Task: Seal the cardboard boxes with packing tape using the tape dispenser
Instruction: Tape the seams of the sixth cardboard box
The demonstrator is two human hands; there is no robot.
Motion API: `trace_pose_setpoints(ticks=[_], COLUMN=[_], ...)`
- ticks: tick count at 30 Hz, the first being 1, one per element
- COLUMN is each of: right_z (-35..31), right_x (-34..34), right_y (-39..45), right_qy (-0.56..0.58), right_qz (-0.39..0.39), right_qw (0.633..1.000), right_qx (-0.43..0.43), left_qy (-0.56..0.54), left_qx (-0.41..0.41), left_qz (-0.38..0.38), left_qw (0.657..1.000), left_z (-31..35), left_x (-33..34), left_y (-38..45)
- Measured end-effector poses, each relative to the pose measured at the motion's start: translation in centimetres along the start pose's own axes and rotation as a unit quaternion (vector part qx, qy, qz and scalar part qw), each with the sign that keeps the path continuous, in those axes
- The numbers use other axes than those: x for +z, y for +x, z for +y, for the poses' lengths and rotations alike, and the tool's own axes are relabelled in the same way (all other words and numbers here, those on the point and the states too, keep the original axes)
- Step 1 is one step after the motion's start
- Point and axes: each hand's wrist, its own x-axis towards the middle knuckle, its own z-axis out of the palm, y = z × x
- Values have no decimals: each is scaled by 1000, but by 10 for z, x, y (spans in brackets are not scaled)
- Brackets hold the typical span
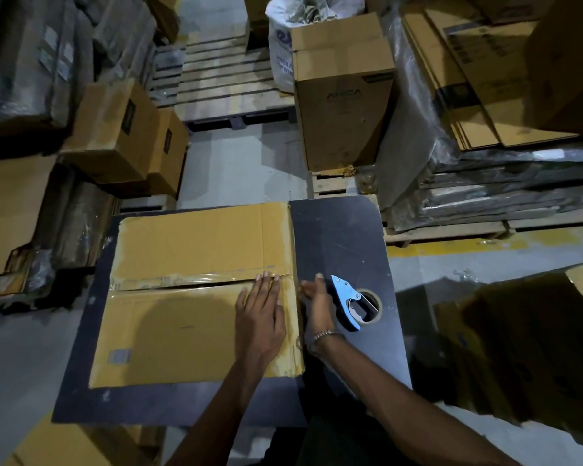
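Cardboard box (196, 294) lies flat on the dark worktop (337, 240), seam partly taped. Left hand (260, 314) presses flat and open on the flap; right hand (317, 297), fingers straight, rubs the box's side. Tape dispenser (354, 302) rests just beside. Smooth firmly along that seam end so tape bonds.

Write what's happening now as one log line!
left hand: flat on box | right hand: at box's side | dispenser: lying on table, unheld
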Motion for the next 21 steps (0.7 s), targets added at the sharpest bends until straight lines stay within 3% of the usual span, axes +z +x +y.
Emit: trace_pose_setpoints(ticks=[2,5,7,10,15,18,21], right_z=[-22,-36,-38,-36,-42,-37,-39], right_x=[2,19,30,25,15,37,47], right_y=[-9,-16,-25,-26,-6,-13,-24], right_qy=[45,61,36,9,-2,-88,-112], right_qz=[0,-103,-145,-126,-2,-71,-68], right_qw=[998,987,982,988,1000,993,991], right_qx=[36,110,114,87,28,27,29], left_qy=[6,20,40,56,50,63,69], left_qx=[0,-19,-26,-26,-33,-28,-23], left_qz=[2,-5,-20,-32,-32,-37,-53], left_qw=[1000,1000,999,998,998,997,996], left_z=[0,4,4,1,1,2,1], left_x=[-1,-2,-2,-1,0,-2,-2], left_y=[-1,-1,-2,-1,6,5,7])
